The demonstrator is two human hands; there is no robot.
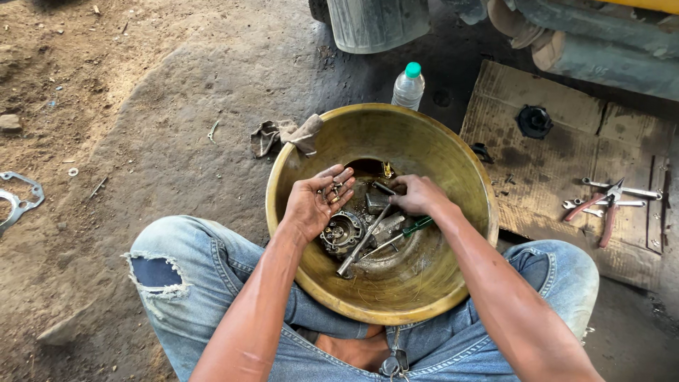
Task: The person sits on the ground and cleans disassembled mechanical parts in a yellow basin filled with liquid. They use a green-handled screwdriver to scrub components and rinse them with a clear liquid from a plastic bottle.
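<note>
A big yellow metal basin (pixel 431 148) sits on the ground between my knees. My left hand (pixel 315 201) is palm up over it, cupping a few small bolts and metal bits. My right hand (pixel 417 194) reaches down into the basin, fingers closed among the oily parts. At the bottom lie a round engine part (pixel 343 232), a long metal tool (pixel 362 244) and a green-handled screwdriver (pixel 416 226). What the right fingers pinch is hidden.
A clear plastic bottle with a green cap (pixel 408 86) stands behind the basin, with a dirty rag (pixel 286 134) to its left. On the cardboard (pixel 559 163) at right lie red-handled pliers (pixel 605 209), wrenches (pixel 622 189) and a black round cap (pixel 534 122). A gasket (pixel 18 198) lies far left.
</note>
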